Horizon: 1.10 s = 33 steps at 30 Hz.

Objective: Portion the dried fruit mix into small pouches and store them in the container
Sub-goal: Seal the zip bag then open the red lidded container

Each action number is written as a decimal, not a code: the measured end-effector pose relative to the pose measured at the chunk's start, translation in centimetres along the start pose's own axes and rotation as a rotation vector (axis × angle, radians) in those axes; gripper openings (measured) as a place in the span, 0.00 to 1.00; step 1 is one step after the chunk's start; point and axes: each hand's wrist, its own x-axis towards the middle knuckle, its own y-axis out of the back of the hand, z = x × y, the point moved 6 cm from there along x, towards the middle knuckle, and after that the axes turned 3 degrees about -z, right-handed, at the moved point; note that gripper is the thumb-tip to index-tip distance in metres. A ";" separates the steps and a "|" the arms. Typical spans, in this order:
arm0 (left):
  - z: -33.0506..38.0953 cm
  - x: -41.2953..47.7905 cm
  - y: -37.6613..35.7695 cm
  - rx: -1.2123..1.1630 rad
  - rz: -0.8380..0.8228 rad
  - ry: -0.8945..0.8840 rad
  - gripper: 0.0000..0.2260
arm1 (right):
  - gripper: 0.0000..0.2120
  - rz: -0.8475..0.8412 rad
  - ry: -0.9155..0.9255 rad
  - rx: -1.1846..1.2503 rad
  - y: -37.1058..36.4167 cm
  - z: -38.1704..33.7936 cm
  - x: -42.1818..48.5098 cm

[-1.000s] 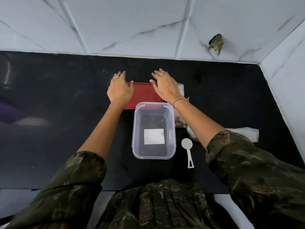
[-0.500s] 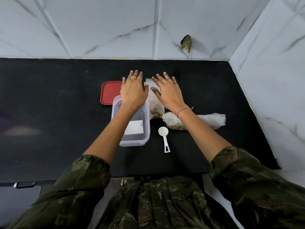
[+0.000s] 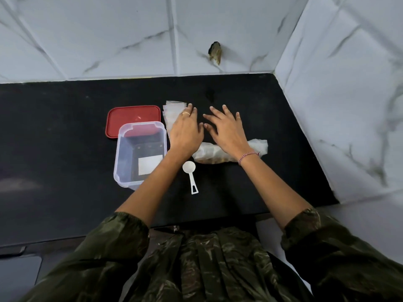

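A glossy black countertop [image 3: 65,138] meets white marble-veined wall tiles. Taking the clear, rounded-rectangle plastic container [image 3: 117,158] as the dial's centre, its flat red lid [image 3: 133,115] lies at 12 o'clock, partly tucked behind the far rim. A white square label [image 3: 150,165] shows at the container's bottom. At 1 o'clock sits a fanned stack of thin, translucent pouches [image 3: 173,112]. At 3 o'clock lies the crinkled, filmy bag of dried fruit mix [image 3: 207,152], stretched sideways, with brownish contents showing through. At 4 o'clock is a white plastic scoop [image 3: 190,175], round bowl far, slotted handle near.

The left hand [image 3: 185,131], wearing a gold ring, lies palm-down with straight fingers on the pouch stack's right edge, grasping nothing. The right hand [image 3: 226,129], a braided bracelet at its wrist, spreads relaxed fingers above the counter just beyond the bag. Whether it touches the surface cannot be told.
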 end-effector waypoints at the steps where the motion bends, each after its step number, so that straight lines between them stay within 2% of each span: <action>1: 0.5 -0.2 -0.5 0.001 -0.015 -0.010 0.23 | 0.20 0.003 -0.009 0.006 0.0 0.5 -0.4; 5: 2.2 -1.2 -2.6 -0.016 -0.056 -0.043 0.22 | 0.19 0.014 -0.045 0.034 0.2 2.8 -1.8; 11: 3.8 -2.7 -5.4 -0.048 -0.099 -0.137 0.13 | 0.18 -0.007 -0.095 0.113 -0.6 6.2 -4.5; 16: 3.4 -3.1 -7.2 0.029 -0.191 -0.068 0.16 | 0.23 -0.129 0.032 0.059 -2.3 8.2 -6.6; 18: 3.4 -2.7 -7.4 0.103 -0.215 -0.063 0.14 | 0.25 -0.148 0.079 0.054 -2.9 8.6 -6.9; 23: 2.9 -1.6 -8.5 0.027 -0.273 -0.012 0.12 | 0.11 -0.086 0.083 0.115 -3.3 10.0 -6.0; 28: 2.9 -0.9 -10.4 0.053 -0.346 0.013 0.10 | 0.16 -0.236 0.052 0.036 -5.4 10.2 -4.0; 31: 2.8 -0.7 -11.0 0.096 -0.335 0.027 0.12 | 0.16 -0.192 0.074 -0.050 -5.9 10.2 -3.3; 33: 2.7 -0.6 -11.4 0.115 -0.350 0.039 0.12 | 0.14 -0.164 0.093 -0.026 -6.0 10.3 -3.3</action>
